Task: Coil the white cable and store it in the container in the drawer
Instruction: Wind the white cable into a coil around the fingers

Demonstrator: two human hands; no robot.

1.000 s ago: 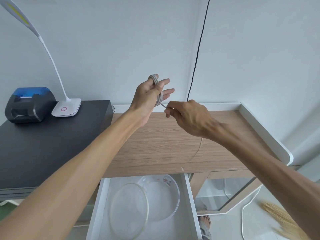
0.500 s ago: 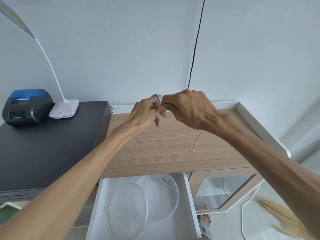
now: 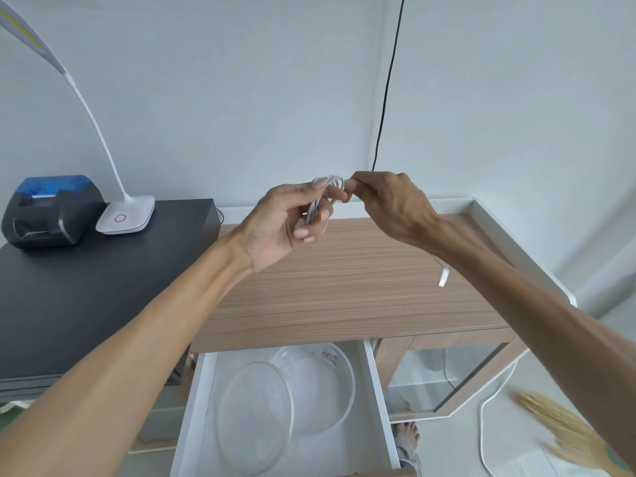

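The white cable (image 3: 328, 191) is wound in several loops around the fingers of my left hand (image 3: 282, 223), held above the wooden desk. My right hand (image 3: 389, 204) pinches the cable just right of the loops. The cable's free end with its white plug (image 3: 444, 276) dangles under my right wrist. Below, the white drawer (image 3: 201, 401) stands pulled out. Inside it sits a clear round container (image 3: 330, 383) with its clear lid (image 3: 256, 418) leaning beside it on the left.
A wooden desk (image 3: 344, 290) with a raised white rim lies under my hands. A black cabinet (image 3: 86, 287) at left carries a small printer (image 3: 48, 210) and a white desk lamp (image 3: 125, 216). A black wire (image 3: 387, 87) hangs down the wall. A broom (image 3: 564, 432) lies on the floor at right.
My right hand has drawn more cable onto the loops on my left hand. The dangling tail got shorter and swung right, its plug lifted off the desk front.
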